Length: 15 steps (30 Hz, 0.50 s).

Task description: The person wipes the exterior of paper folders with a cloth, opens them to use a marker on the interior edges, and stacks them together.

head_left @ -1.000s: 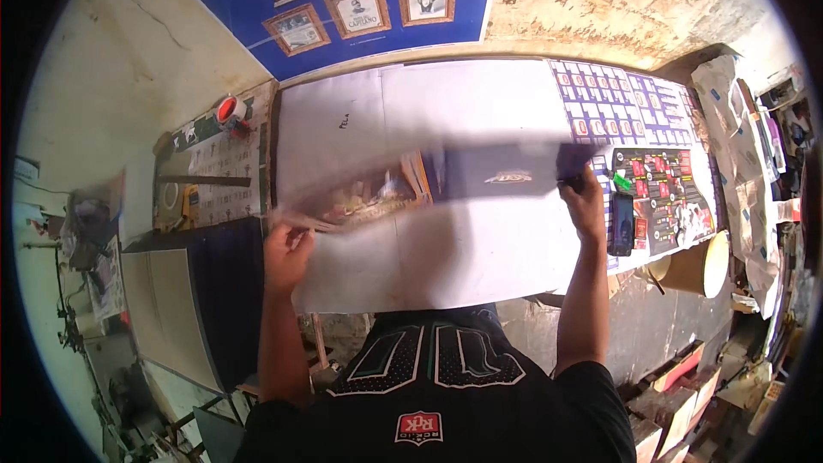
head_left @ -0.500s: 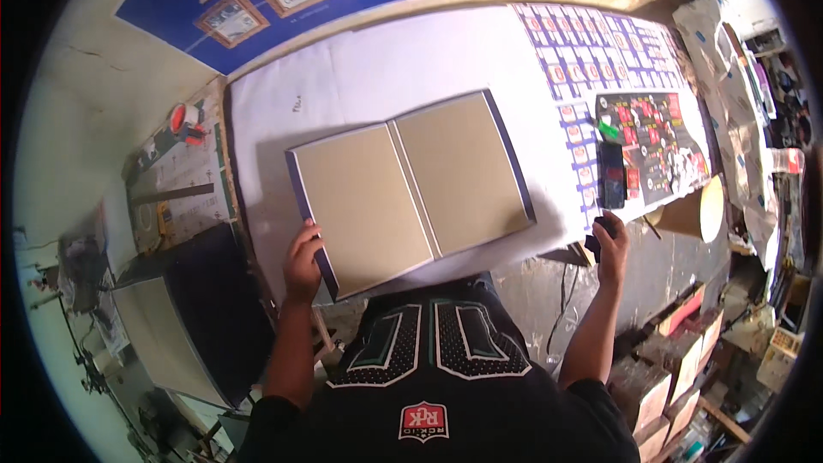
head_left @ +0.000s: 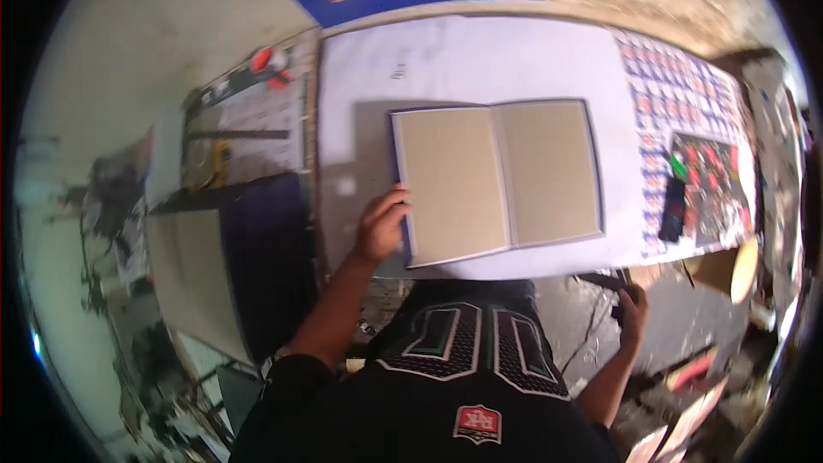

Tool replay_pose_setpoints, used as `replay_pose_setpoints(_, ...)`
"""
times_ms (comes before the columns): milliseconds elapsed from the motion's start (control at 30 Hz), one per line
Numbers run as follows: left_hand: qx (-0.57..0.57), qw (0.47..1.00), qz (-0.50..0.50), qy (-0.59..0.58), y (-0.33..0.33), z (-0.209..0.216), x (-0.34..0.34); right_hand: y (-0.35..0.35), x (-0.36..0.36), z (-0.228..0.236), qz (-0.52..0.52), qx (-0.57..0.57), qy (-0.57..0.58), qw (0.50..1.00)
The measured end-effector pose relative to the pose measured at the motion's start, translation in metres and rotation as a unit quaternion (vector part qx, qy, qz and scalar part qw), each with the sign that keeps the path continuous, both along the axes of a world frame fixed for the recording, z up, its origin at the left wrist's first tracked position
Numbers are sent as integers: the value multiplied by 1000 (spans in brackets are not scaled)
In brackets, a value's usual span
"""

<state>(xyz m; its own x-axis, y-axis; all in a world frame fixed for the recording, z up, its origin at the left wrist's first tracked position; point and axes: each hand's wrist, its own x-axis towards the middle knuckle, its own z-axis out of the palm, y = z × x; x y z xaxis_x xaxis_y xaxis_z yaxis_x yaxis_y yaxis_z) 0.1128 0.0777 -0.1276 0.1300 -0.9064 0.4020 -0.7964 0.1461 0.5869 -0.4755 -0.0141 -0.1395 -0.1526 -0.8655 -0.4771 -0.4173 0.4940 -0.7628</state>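
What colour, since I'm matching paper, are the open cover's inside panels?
Inside panels: plain tan, clearest in the head view.

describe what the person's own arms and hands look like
Left hand and right hand are ungloved, and no watch shows; blur could hide rings. Short black sleeves leave the forearms bare. The black shirt bears large white-outlined shapes and a red badge edged in white.
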Motion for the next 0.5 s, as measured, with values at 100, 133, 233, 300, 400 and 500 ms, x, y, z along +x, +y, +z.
replay_pose_setpoints(100,-28,1000,-10,-6,-3,-3,1,6,8,3,-2,0,-14,1000)
replay_pose_setpoints(133,-31,999,-2,-15,-1,-3,0,4,9,3,-8,6,-17,1000)
replay_pose_setpoints(233,-39,999,-6,-32,2,5,5,-2,9,3,-11,17,-25,999)
replay_pose_setpoints(300,-25,998,-6,-58,2,16,4,-6,9,6,-3,21,-18,1000)
replay_pose_setpoints(400,-10,996,-25,-90,-9,36,3,-7,15,7,-9,-7,-10,1000)
replay_pose_setpoints(500,-29,994,-67,-77,-33,64,3,-6,5,9,-14,-9,-4,1000)
